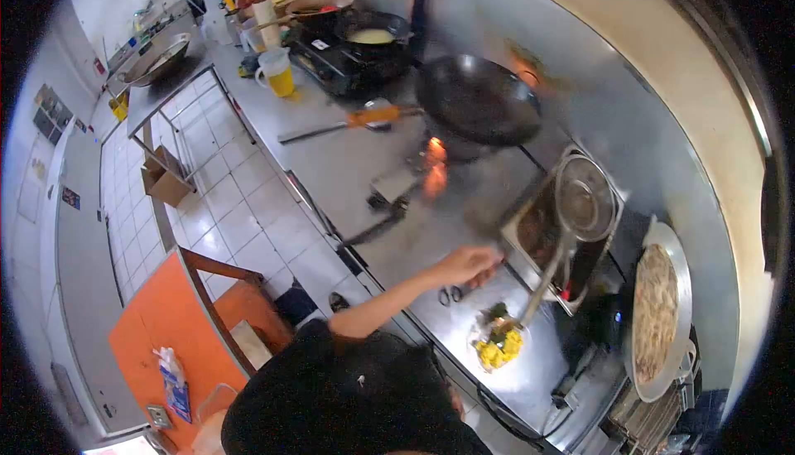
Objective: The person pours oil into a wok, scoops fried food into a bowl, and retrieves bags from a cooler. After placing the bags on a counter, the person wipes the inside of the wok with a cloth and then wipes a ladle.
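My left hand reaches over the steel counter, its fingers curled together. Whether something small is between them I cannot make out. Just below it lie two dark loops, like scissor handles. Closest on the right is a rectangular metal pan with dark contents, a long-handled strainer resting across it. Below the hand sits a dish of yellow food with dark leafy bits. Farther up, a black wok stands over a burner with orange flame. My right hand is out of view.
A blade-like tool and an orange-handled tool lie on the counter. Behind stand a jug of yellow liquid and a black stove. A large wok of brown food leans right; an orange table is left.
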`<state>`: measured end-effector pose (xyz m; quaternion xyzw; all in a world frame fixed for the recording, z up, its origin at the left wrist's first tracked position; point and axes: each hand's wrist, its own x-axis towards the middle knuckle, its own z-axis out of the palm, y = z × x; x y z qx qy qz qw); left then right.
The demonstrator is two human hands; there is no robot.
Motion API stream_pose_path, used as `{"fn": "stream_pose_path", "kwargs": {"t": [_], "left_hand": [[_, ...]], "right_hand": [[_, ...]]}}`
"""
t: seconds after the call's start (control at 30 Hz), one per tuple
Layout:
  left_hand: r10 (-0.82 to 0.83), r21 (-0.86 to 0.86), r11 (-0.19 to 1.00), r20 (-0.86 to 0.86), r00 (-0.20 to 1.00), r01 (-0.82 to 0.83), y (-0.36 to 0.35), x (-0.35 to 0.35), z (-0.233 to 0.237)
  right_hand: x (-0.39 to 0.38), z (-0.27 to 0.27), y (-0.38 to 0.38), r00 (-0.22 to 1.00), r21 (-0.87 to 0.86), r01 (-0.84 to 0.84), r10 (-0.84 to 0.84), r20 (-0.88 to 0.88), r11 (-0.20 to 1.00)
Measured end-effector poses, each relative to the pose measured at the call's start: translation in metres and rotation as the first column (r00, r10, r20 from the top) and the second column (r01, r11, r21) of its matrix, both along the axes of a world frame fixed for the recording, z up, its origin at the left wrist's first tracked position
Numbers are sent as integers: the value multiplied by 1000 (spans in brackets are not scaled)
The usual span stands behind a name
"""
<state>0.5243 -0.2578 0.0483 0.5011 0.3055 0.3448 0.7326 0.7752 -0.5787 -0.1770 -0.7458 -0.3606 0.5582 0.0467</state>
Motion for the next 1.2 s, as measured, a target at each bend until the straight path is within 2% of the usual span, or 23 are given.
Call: {"fn": "stream_pose_path", "kwargs": {"t": [0.1,0.17,0.2,0.27,0.3,0.4,0.43,0.5,0.57,0.6,0.63,0.67,0.7,0.73,0.83,0.87,0.93,1.03,1.07,1.1,1.13,1.17,1.2], "left_hand": [[162,-131,973,-188,969,-188,-51,-126,-41],[271,-223,916,-273,923,-335,-93,-209,-81],[320,-252,881,-306,897,-400,-109,-250,-109],[445,-219,822,-329,833,-526,-136,-322,-107],[513,-219,782,-306,802,-583,-145,-354,-106],[661,-146,613,-442,606,-776,-151,-426,-72],[695,-115,557,-479,537,-823,-148,-444,-62],[739,-103,503,-465,488,-858,-144,-474,-60],[806,-67,402,-447,388,-913,-136,-506,-58],[803,-89,405,-441,400,-910,-129,-516,-61],[800,-110,404,-439,409,-908,-122,-526,-65],[792,-127,419,-433,430,-899,-115,-536,-69],[784,-139,435,-427,450,-890,-104,-547,-77],[771,-108,476,-425,473,-873,-95,-560,-90],[662,-90,565,-544,515,-820,-67,-604,-137],[622,-9,600,-624,473,-800,-60,-620,-152],[533,83,644,-761,369,-760,-52,-654,-177],[431,109,648,-869,245,-754,-71,-719,-257],[348,79,671,-912,219,-737,-76,-741,-267],[263,42,690,-945,196,-722,-88,-764,-278],[299,-30,574,-923,243,-818,-111,-791,-317],[231,9,719,-946,227,-695,-124,-813,-324],[305,-204,441,-882,360,-874,-140,-831,-357]], "right_hand": [[-96,43,90,901,182,-430,409,142,884],[-177,86,159,827,328,-561,499,258,760],[-222,132,189,832,449,-551,502,235,703],[-299,147,253,935,542,-278,353,-39,793],[-332,128,277,896,539,84,174,-409,838],[-400,86,342,655,243,487,-166,-737,839],[-412,66,358,656,237,487,-173,-734,840],[-428,29,389,173,-212,799,-554,-815,562],[-440,15,404,139,-126,837,-429,-892,532],[-446,24,410,-171,-370,874,-514,-841,315],[-442,-2,416,2,-243,899,-558,-830,364],[-418,-33,413,-182,-346,713,-316,-931,610],[-429,0,416,-221,-485,806,-587,-779,340],[-419,-3,420,-373,-623,677,-548,-749,392],[-419,0,428,-560,-746,582,-505,-656,324],[-426,5,427,-598,-766,611,-517,-612,199],[-440,14,421,-794,-879,389,-384,-471,275],[-468,-1,425,-776,-820,564,-277,-567,100],[-492,1,431,-613,-656,754,-333,-717,23],[-544,54,443,-483,-458,865,-593,-644,-207],[-542,18,436,-620,-769,639,-572,-537,29],[-564,35,449,-601,-752,658,-567,-563,49],[-615,71,454,-83,-410,804,-600,-796,432]]}}
